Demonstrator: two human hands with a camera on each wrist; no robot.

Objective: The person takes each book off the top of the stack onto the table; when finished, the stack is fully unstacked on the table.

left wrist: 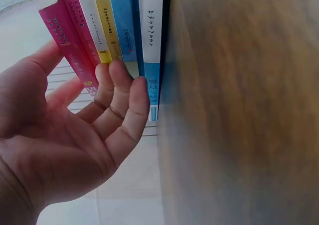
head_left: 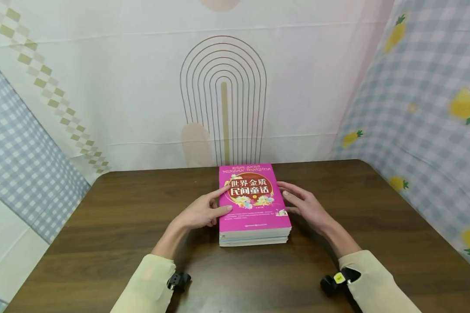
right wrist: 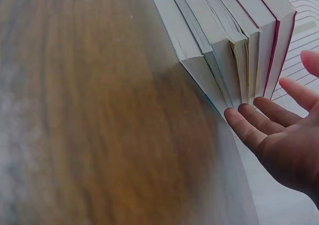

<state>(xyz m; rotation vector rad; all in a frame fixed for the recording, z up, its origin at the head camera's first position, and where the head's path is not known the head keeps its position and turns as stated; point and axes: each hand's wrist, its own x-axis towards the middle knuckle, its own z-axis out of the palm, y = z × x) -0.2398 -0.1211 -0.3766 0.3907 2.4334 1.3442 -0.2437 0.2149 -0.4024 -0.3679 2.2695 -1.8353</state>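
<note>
A stack of several paperback books lies on the table, topped by a pink storybook (head_left: 254, 219) with white Chinese characters and painted flowers. My left hand (head_left: 199, 211) is at the stack's left side, thumb and index finger resting on the pink cover. In the left wrist view its other fingers are loosely bent against the spines, beside a blue-and-white book (left wrist: 152, 41) at the bottom. At the opposite side is my right hand (head_left: 307, 208), its fingers extended. The right wrist view shows these fingertips at the page edges of the books (right wrist: 224, 51).
The brown wooden table (head_left: 141, 195) has rounded far corners. Behind it hangs a white cloth (head_left: 141, 87) printed with arches. Blue-checked cloth (head_left: 427, 87) with yellow pineapples hangs on the right. Each wrist wears a small black camera (head_left: 179, 281).
</note>
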